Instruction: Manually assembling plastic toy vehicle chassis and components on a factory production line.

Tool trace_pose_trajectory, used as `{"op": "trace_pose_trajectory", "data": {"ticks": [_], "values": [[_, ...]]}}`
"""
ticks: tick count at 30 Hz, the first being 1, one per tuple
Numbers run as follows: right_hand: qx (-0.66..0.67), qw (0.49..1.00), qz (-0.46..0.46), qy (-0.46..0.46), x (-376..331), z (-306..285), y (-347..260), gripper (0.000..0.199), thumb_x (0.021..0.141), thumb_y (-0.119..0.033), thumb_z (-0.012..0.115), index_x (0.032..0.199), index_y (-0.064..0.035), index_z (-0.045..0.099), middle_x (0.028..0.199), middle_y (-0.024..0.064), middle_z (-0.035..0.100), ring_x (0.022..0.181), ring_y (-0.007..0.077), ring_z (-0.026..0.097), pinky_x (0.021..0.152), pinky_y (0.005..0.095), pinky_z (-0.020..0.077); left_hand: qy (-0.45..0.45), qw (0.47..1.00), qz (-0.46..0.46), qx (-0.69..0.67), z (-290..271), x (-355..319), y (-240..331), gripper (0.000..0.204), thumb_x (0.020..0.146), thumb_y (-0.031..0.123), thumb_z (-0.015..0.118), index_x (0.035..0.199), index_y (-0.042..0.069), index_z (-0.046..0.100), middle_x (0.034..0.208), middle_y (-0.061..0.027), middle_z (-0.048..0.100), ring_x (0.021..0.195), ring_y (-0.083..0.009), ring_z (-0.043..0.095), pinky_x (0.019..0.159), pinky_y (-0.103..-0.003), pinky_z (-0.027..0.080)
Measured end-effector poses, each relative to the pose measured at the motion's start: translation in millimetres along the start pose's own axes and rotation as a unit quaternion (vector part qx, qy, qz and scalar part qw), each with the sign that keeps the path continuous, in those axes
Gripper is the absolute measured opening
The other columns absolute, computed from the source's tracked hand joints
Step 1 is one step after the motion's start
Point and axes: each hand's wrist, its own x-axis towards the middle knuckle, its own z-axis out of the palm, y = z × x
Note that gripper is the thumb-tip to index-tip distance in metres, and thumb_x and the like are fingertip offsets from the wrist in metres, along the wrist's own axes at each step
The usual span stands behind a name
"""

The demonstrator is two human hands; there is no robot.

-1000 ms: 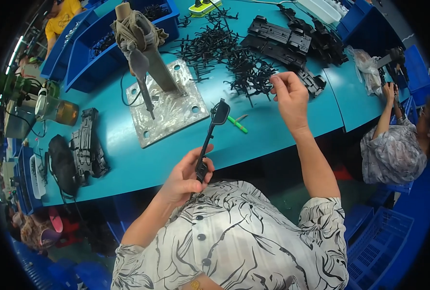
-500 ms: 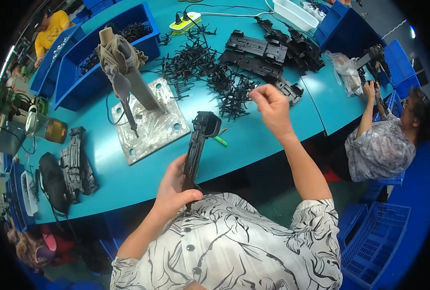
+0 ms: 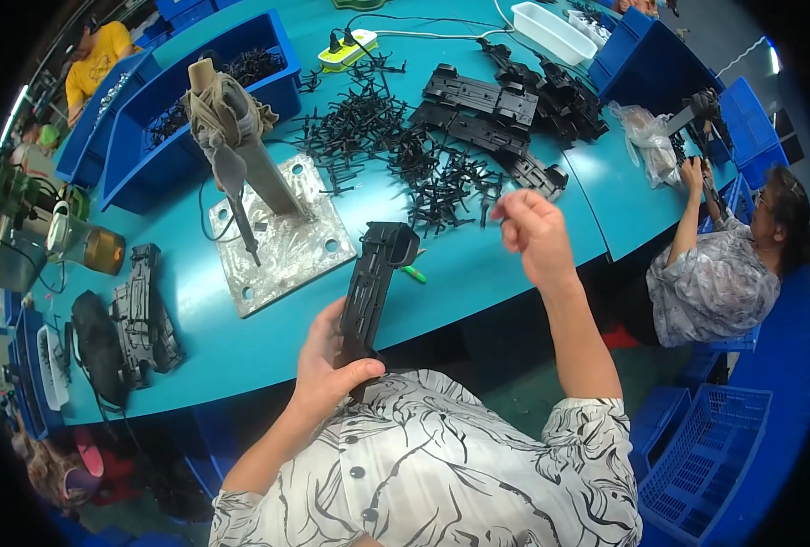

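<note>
My left hand (image 3: 325, 366) is wrapped round the lower end of a long black moulded plastic chassis (image 3: 369, 290), held tilted up in front of my shirt with its boxy end pointing away. My right hand (image 3: 537, 235) is raised to the right of it, fingers curled into a pinch. A small black plastic part (image 3: 484, 211) shows at its fingertips, mostly hard to make out against the pile. That pile of black branched plastic parts (image 3: 441, 187) lies on the teal table just beyond. Behind it, several more black chassis (image 3: 482, 96) are heaped.
A metal stand (image 3: 273, 182) on a steel base plate holds a hanging cloth-wrapped tool (image 3: 227, 169). A green pen (image 3: 412, 273) lies near the chassis. Blue bins (image 3: 132, 164), a power strip (image 3: 348, 50) and a white tray (image 3: 551, 32) stand farther back. A co-worker (image 3: 719, 273) sits at right.
My right hand has drawn back from the pile, toward me and to the right. The chassis in my left hand has turned slightly, showing more of its broad face.
</note>
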Motion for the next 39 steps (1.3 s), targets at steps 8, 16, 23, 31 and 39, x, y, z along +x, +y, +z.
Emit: {"op": "trace_pose_trajectory", "data": {"ticks": [8, 16, 23, 31, 39], "values": [[-0.281, 0.959, -0.023, 0.002, -30.2, 0.3, 29.8, 0.016, 0.088, -0.016, 0.061, 0.086, -0.0003, 0.064, 0.072, 0.0009, 0.062, 0.053, 0.0043, 0.047, 0.047, 0.0192, 0.0360, -0.015, 1.000, 0.015, -0.014, -0.8, 10.8, -4.4, 0.089, 0.068, 0.017, 0.082, 0.137, -0.001, 0.028, 0.124, -0.0104, 0.047, 0.115, -0.0207, 0.047, 0.095, -0.033, 0.040], [-0.435, 0.884, -0.169, 0.022, -39.7, 10.7, 20.1, 0.012, 0.080, -0.007, 0.068, 0.090, -0.0027, 0.066, 0.075, 0.0048, 0.060, 0.053, 0.0068, 0.050, 0.050, 0.0218, 0.0396, -0.024, 0.998, -0.005, -0.054, 2.4, 12.5, -6.3, 0.081, 0.073, 0.006, 0.077, 0.137, -0.001, 0.028, 0.125, -0.0108, 0.046, 0.113, -0.0182, 0.048, 0.095, -0.031, 0.040], [-0.526, 0.823, -0.211, -0.034, -42.3, 16.7, 30.0, 0.014, 0.075, -0.005, 0.070, 0.088, -0.0030, 0.065, 0.078, 0.0090, 0.061, 0.053, 0.0152, 0.053, 0.051, 0.0271, 0.0434, 0.045, 0.987, -0.044, -0.145, 1.3, 14.5, -13.3, 0.027, 0.089, 0.002, 0.055, 0.116, -0.002, 0.052, 0.102, -0.0072, 0.060, 0.092, -0.0115, 0.057, 0.083, -0.026, 0.049], [-0.435, 0.842, -0.290, -0.132, -50.9, 30.1, -0.3, 0.017, 0.072, 0.003, 0.069, 0.088, -0.0021, 0.067, 0.077, 0.0098, 0.062, 0.063, 0.0180, 0.058, 0.053, 0.0276, 0.0446, 0.044, 0.967, -0.080, -0.238, 1.3, 19.3, -14.9, 0.028, 0.090, 0.006, 0.055, 0.117, -0.001, 0.052, 0.105, -0.0079, 0.060, 0.095, -0.0136, 0.059, 0.084, -0.029, 0.051], [-0.385, 0.765, -0.444, -0.263, -67.2, 64.6, 16.5, 0.030, 0.061, -0.004, 0.077, 0.089, -0.0094, 0.070, 0.075, 0.0022, 0.061, 0.055, 0.0157, 0.050, 0.048, 0.0273, 0.0373, 0.029, 0.960, -0.091, -0.263, 7.0, 20.0, -7.7, 0.028, 0.090, 0.005, 0.054, 0.117, 0.000, 0.054, 0.109, -0.0093, 0.061, 0.097, -0.0138, 0.059, 0.085, -0.030, 0.050]]}}
